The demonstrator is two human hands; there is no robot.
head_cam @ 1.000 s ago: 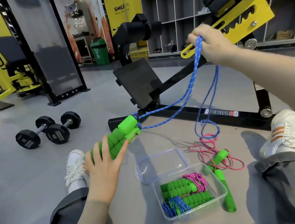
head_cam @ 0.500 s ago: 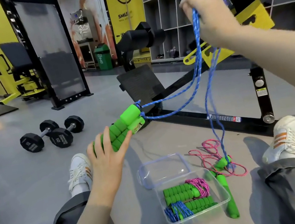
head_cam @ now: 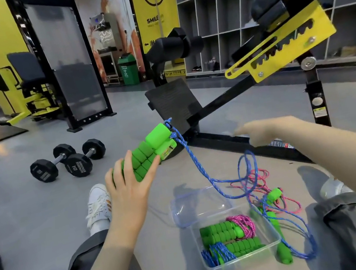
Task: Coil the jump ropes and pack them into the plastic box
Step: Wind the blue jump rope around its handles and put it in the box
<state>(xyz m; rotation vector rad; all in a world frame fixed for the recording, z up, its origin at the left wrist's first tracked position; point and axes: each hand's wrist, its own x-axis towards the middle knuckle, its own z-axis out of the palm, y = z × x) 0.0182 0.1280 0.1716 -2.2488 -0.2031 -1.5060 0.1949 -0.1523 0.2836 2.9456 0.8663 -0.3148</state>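
Observation:
My left hand (head_cam: 129,186) grips two green foam handles (head_cam: 151,150) held side by side, raised above the floor. Their blue rope (head_cam: 205,173) hangs slack from the handle ends and falls in loops to the floor on the right of the box. My right hand (head_cam: 264,131) is blurred, fingers spread, holding nothing, just above the rope's upper loop. The clear plastic box (head_cam: 274,242) sits on the floor between my legs and holds two coiled ropes, one pink and one blue, with green handles. A loose pink rope (head_cam: 261,179) with green handles lies beside the box.
The box's clear lid (head_cam: 198,202) lies behind the box. A black and yellow weight bench (head_cam: 281,50) stands right behind the ropes. Two black dumbbells (head_cam: 68,163) rest on the grey floor at left. My white shoes (head_cam: 98,206) and grey trouser legs flank the box.
My right hand let go of the blue rope and dropped from high up to mid height. The rope fell slack onto the floor. My left hand kept the handles.

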